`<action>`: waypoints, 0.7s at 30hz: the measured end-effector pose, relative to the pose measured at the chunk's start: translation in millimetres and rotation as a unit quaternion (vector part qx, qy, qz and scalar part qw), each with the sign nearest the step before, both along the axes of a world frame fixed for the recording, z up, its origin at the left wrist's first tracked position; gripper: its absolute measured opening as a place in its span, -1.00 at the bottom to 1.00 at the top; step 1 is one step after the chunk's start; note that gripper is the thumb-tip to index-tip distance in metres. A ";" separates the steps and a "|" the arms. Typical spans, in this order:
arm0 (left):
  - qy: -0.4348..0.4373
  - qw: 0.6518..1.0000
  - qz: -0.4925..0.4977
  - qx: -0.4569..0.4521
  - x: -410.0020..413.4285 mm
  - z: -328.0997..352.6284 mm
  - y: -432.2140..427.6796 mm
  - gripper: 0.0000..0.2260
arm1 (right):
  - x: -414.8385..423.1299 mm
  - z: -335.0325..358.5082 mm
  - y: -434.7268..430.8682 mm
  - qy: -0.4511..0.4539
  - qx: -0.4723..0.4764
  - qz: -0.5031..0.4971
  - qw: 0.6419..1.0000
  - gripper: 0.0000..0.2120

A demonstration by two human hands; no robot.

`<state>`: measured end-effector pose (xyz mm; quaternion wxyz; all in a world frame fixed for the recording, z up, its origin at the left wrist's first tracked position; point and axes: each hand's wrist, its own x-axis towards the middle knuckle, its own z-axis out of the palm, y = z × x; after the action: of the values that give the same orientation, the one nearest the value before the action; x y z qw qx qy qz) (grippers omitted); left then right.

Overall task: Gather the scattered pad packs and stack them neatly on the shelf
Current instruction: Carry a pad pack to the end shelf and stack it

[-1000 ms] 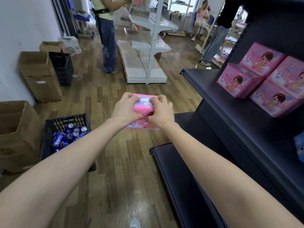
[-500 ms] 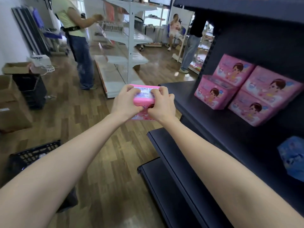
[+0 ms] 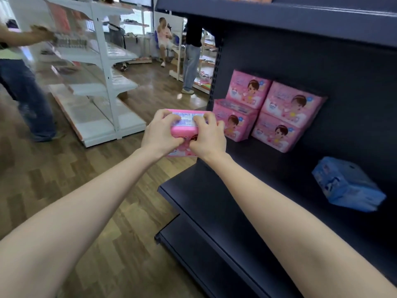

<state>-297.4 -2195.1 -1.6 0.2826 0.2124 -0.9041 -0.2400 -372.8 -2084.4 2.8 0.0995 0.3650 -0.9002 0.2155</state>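
Both my hands hold one pink pad pack (image 3: 185, 125) in front of me, just left of the dark shelf unit. My left hand (image 3: 161, 134) grips its left end and my right hand (image 3: 209, 137) grips its right end, fingers curled over the top. On the dark shelf (image 3: 268, 168) to the right stand several pink pad packs (image 3: 277, 114) stacked in two levels against the back panel. A blue pack (image 3: 348, 184) lies alone further right on the same shelf.
A lower dark shelf (image 3: 214, 244) juts out below my arms. A white shelving unit (image 3: 96, 82) stands across the wooden floor to the left, with a person (image 3: 21, 82) beside it. Two more people are at the back (image 3: 191, 54).
My hands have carried the pink pack up and to the right, closer to the stacked packs on the dark shelf. The view has turned away from the crate and boxes on the floor.
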 end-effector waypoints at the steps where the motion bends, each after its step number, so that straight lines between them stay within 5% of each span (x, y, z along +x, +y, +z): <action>1: -0.002 1.000 -0.013 0.000 -6.6 0.5 -0.2 -0.50 | -4.0 -0.1 2.1 -0.001 0.001 -0.012 1.000 -0.48; 21: -0.006 0.970 -0.244 -0.010 -109.6 -1.2 29.9 -0.50 | -54.8 -8.4 53.0 -0.025 -0.021 -0.246 0.969 -0.40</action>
<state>-407.0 -2165.1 -2.8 0.2123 -0.0156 -0.9326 -0.2916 -427.7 -2031.4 -5.6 0.1350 0.1250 -0.9596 0.2126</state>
